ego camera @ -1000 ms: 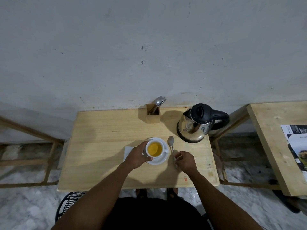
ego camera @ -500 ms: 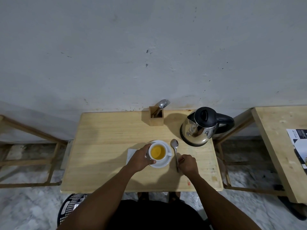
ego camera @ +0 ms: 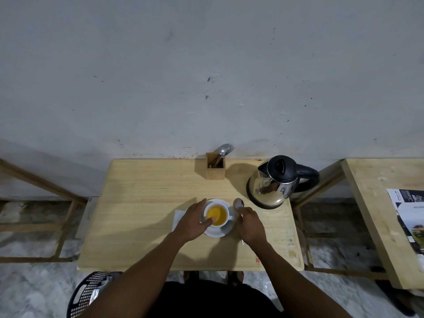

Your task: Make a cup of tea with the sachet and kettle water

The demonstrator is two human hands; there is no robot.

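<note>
A white cup (ego camera: 223, 222) of yellow tea stands on a white saucer (ego camera: 218, 232) near the middle of the wooden table (ego camera: 142, 203). My left hand (ego camera: 193, 222) grips the cup from the left, thumb on its near rim. A metal spoon (ego camera: 238, 203) lies flat just right of the saucer. My right hand (ego camera: 251, 226) lies over its handle, fingers curled down beside the saucer; whether they hold the spoon is hidden. The steel kettle (ego camera: 273, 184) with a black lid stands at the back right. A white paper piece (ego camera: 177, 216) shows under my left hand.
A wooden holder (ego camera: 215, 169) with cutlery stands at the table's back edge against the wall. A second table (ego camera: 376, 214) with a printed sheet (ego camera: 410, 216) is on the right. A black basket (ego camera: 88, 294) sits on the floor at lower left.
My right hand has slid forward from the spoon's handle end to lie over its middle, next to the saucer. My left hand stays on the cup. The spoon now lies flat.
</note>
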